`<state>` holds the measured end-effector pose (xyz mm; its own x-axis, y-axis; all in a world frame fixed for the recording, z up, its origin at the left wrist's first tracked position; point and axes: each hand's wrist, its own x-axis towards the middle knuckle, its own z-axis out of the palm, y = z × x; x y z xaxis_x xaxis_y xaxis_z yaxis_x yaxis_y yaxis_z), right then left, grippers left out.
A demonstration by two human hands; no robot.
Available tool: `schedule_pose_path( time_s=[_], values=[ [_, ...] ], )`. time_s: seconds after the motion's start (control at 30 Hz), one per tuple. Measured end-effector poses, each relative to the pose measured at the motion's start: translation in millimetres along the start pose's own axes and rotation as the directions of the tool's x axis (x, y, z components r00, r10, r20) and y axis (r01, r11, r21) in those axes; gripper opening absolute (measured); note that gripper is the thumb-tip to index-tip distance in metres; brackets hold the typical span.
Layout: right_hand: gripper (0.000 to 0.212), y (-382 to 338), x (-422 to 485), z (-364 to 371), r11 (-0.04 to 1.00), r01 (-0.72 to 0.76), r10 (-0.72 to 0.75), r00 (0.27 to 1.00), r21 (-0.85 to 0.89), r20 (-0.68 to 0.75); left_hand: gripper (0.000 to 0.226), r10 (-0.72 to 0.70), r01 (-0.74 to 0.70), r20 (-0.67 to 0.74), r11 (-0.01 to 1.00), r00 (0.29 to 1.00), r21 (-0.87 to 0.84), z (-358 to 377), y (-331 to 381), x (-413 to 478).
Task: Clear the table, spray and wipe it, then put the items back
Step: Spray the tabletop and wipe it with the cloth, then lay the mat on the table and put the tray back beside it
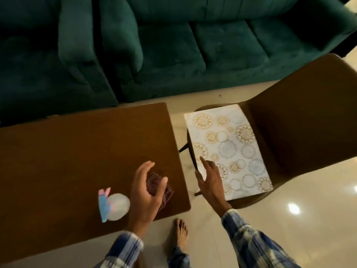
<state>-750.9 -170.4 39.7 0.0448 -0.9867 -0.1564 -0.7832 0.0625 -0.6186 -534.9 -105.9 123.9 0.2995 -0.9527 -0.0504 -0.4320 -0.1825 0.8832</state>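
The brown wooden table [77, 147] fills the left of the view. Near its front right corner lies a dark checked cloth [166, 192], and my left hand [144, 190] hovers over it with curled, spread fingers; I cannot tell whether it touches the cloth. Left of that hand stands a clear round spray bottle with a pink and blue top [114, 206]. A white placemat with gold and blue circles [229, 151] lies on the seat of a brown chair [301, 117]. My right hand [210, 180] reaches over the mat's near left edge with fingers apart.
A dark green sofa [173, 45] runs along the far side behind table and chair. Glossy cream floor tiles [309, 219] show between them and at the right. My bare foot [181, 235] stands just below the table's front edge.
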Motion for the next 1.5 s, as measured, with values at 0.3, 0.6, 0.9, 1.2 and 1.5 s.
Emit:
schedule_pose_path(
  time_s=[0.3,0.6,0.9,1.2,1.5],
  values=[
    [0.056,129,112,-60,0.980,-0.183,0.184,0.983,-0.079,0.013,0.085,-0.283,0.215,0.373,0.953,0.884,0.215,212,-31,91],
    [0.090,171,167,-79,0.889,-0.451,0.443,0.891,-0.077,-0.102,0.097,-0.425,0.424,0.204,0.904,0.882,0.048,252,-45,130],
    [0.072,113,169,-107,0.777,-0.528,0.562,0.827,0.343,0.002,0.038,-0.532,0.530,0.107,0.761,0.840,-0.375,171,-22,151],
    [0.047,-116,163,-64,0.785,-0.328,0.267,0.945,0.526,0.190,0.060,-0.462,0.375,-0.080,0.797,0.883,-0.473,-84,0,151],
    [0.044,-395,161,116,0.920,-0.050,-0.109,0.921,0.389,0.375,0.050,-0.692,0.412,-0.244,0.634,0.679,-0.655,-338,-126,116]
  ],
)
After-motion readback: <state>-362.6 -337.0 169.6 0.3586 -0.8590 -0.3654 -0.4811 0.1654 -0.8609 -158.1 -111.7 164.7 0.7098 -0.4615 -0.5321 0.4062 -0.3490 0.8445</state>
